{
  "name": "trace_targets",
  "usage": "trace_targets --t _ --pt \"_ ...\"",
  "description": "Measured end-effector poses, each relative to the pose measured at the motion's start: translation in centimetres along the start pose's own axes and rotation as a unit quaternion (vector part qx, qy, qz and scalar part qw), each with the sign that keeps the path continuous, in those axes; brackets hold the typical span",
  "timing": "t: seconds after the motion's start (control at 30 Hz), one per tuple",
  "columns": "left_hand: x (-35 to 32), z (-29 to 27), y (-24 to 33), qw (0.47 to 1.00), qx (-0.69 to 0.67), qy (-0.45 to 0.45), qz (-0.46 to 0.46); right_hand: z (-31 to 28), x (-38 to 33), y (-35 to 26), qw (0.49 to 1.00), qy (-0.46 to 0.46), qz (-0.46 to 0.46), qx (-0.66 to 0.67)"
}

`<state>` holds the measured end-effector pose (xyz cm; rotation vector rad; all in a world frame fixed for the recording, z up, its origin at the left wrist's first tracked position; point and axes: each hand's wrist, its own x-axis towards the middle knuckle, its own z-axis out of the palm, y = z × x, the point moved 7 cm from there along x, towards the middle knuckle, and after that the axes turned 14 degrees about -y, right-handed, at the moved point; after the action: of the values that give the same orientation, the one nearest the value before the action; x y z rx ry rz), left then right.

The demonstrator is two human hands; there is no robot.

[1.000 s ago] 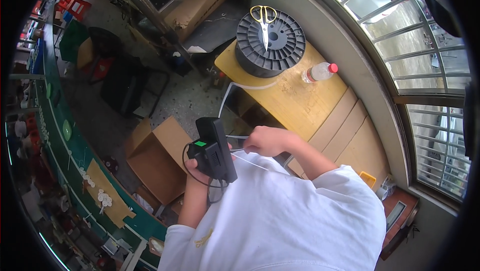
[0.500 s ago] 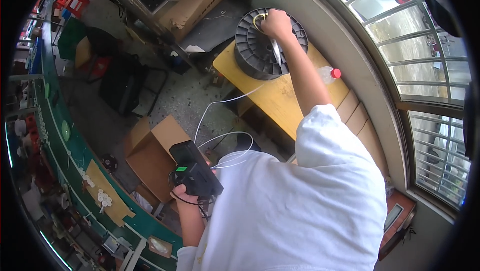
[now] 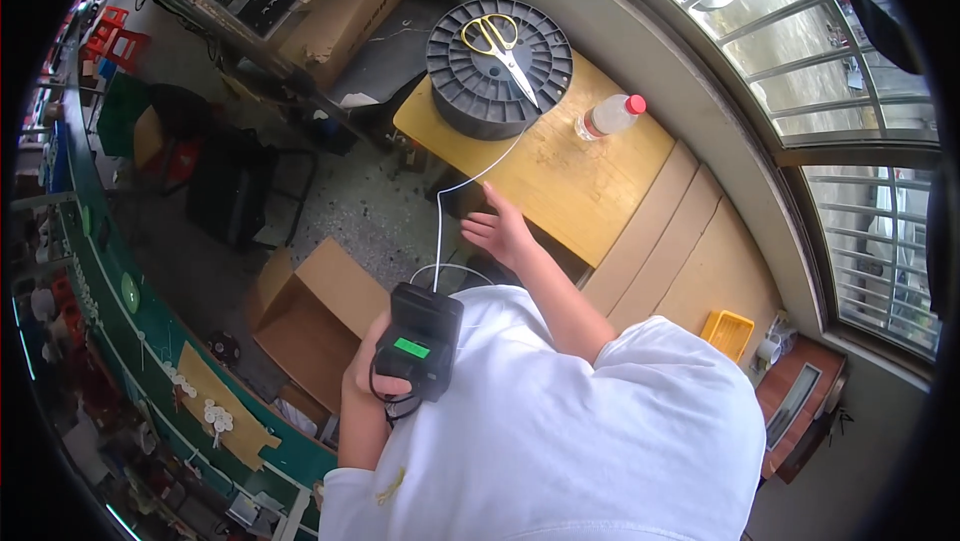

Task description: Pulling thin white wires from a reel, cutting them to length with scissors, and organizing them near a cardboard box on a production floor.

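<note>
My left hand (image 3: 365,366) is wrapped around a black handheld device (image 3: 428,313) that has a small green panel, held close to my shirt. A thin white cable (image 3: 439,246) runs from the device up to a large black ribbed spool (image 3: 478,113) lying flat on the yellow table. My right hand (image 3: 502,231) is apart from everything, fingers spread, with a fingertip close to the cable off the table's near edge. On top of the spool lie scissors (image 3: 508,56) with yellow handles, their blades pointing toward the near right.
A clear bottle (image 3: 607,118) with a red cap stands on the yellow table (image 3: 545,166) right of the spool. Flattened cardboard (image 3: 655,251) and a yellow basket (image 3: 727,334) are at the right. An open carton (image 3: 310,326) sits on the floor, left of the device.
My right hand has let go of the scissors on the spool and come back toward me, opening near the cable. My left hand has turned the device. The view has shifted slightly.
</note>
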<state>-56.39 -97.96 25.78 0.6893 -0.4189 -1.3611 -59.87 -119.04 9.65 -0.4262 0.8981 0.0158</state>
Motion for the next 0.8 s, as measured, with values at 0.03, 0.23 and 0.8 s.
trace_targets --t 0.03,0.23,0.8 --pt "1.1 0.8 0.4 0.999 0.032 -0.030 -0.023 1.2 0.9 -0.1 0.990 -0.084 0.022 0.108" --pt "3.0 1.5 1.3 0.994 0.088 -0.056 -0.027 -1.1 3.5 -16.4 0.937 -0.174 -0.174 0.248" --pt "-1.7 -3.9 0.2 0.955 -0.109 0.173 0.214 28.8 0.0 -10.0 0.577 -0.329 -0.391 -0.637"
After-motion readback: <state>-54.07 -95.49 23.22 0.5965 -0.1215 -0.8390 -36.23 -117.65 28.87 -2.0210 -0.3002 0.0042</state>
